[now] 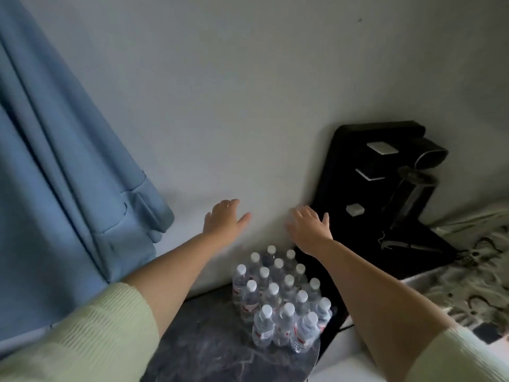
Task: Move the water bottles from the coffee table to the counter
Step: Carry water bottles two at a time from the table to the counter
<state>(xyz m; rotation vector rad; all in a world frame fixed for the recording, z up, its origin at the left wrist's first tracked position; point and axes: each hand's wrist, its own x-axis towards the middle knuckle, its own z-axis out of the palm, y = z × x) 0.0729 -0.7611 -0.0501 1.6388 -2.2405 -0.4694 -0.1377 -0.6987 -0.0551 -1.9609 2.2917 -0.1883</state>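
Both hands are reaching forward above the table and holding nothing: my left hand (223, 221) is hanging at about 11 o'clock from the bottles with the fingers straight and a little spread, and my right hand (309, 226) is hanging at about 1 o'clock from them, also with the fingers spread. The water bottles (278, 299) are standing upright in one tight pack, white caps up, on the dark marble coffee table (209, 346), near its edge at 3 o'clock. They seem to be wrapped together in clear film, but I am not seeing this surely. I am not touching the pack yet; both palms are well above it. A black stand (366, 188) is leaning on the wall at 2 o'clock, just beside the pack, and a blue curtain (68, 161) is hanging at 9 o'clock. The counter is not showing in this view. I am judging that the step in hand is the reach before the lift. To do it well, I am thinking of lowering the hands on two opposite sides of the pack, low on the bottle bodies and not on the caps, and pressing inward evenly. Film can slip or tear, so supporting from under is safer. I should also be keeping the right forearm away from the black stand.
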